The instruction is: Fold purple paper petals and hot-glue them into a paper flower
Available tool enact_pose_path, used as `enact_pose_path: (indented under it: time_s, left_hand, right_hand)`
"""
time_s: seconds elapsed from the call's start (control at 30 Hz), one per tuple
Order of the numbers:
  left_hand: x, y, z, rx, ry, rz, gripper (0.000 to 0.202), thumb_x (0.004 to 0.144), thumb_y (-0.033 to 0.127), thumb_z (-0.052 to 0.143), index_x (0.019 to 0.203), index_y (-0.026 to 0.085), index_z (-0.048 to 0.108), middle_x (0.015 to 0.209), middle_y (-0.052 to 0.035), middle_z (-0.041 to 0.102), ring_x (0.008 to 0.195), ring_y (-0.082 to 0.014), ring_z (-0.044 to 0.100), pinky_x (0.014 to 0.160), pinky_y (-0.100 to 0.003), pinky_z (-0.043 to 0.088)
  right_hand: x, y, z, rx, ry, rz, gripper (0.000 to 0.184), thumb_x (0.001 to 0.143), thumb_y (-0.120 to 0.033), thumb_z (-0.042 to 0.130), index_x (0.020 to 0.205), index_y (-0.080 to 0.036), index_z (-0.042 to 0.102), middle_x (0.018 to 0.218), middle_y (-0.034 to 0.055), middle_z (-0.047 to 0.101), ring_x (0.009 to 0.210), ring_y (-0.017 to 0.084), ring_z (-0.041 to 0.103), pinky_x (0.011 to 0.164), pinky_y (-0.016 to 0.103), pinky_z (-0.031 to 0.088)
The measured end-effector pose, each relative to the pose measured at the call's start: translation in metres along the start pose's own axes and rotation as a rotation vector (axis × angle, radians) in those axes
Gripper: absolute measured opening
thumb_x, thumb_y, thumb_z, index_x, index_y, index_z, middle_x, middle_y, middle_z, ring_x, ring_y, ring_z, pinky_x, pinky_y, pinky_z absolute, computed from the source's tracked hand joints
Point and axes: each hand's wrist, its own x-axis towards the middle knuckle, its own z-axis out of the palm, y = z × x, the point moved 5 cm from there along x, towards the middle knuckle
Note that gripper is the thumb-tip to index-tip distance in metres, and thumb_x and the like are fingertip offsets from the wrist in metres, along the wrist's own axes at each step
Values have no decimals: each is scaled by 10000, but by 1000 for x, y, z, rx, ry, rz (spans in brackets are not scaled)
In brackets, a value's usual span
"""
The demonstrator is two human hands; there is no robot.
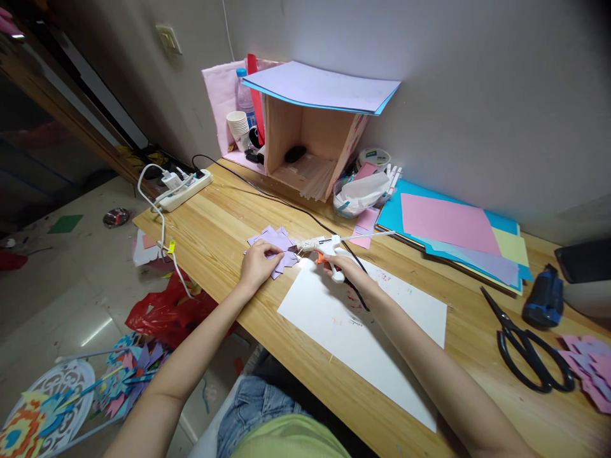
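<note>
The person's left hand (pixel 260 264) pinches the layered purple paper piece (pixel 273 235) on the wooden table (pixel 229 207), apparently to steady it beside the nozzle, while the right hand (pixel 346 267) grips a white glue gun (pixel 329 245) by its handle, fingers near the orange trigger (pixel 320 257). A marked white sheet (pixel 310 299) lies beneath the gun, perhaps to keep drips off the wood. The dark marking on the gun and the label on the tape roll (pixel 375 158) are too small to read with certainty
</note>
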Motion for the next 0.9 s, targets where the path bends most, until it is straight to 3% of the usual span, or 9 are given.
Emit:
enact_pose_path:
  time_s: [0.43, 0.77, 0.9]
  left_hand:
    - [7, 6, 4, 81, -30, -202, 148, 679, 336, 623, 727, 217, 696, 749, -18, 686, 694, -167, 598, 576, -255, 400]
    - [25, 3, 2, 163, -223, -268, 165, 615, 343, 628, 670, 213, 713, 695, -24, 697, 647, -177, 604, 532, -239, 384]
    - [28, 3, 2, 220, -210, -275, 168, 605, 352, 629, 654, 214, 711, 682, -26, 692, 629, -178, 596, 519, -243, 371]
  right_hand:
    - [3, 9, -2, 55, 18, 10, 375, 731, -522, 491, 735, -163, 598, 542, -10, 469, 439, 85, 365, 413, 225, 263]
    - [4, 10, -2, 95, 20, 29, 352, 734, -500, 493, 774, -168, 604, 530, -17, 465, 428, 81, 362, 396, 217, 272]
    - [3, 9, -2, 84, 34, 34, 355, 723, -507, 505, 755, -166, 600, 537, -17, 468, 435, 82, 364, 412, 222, 280]
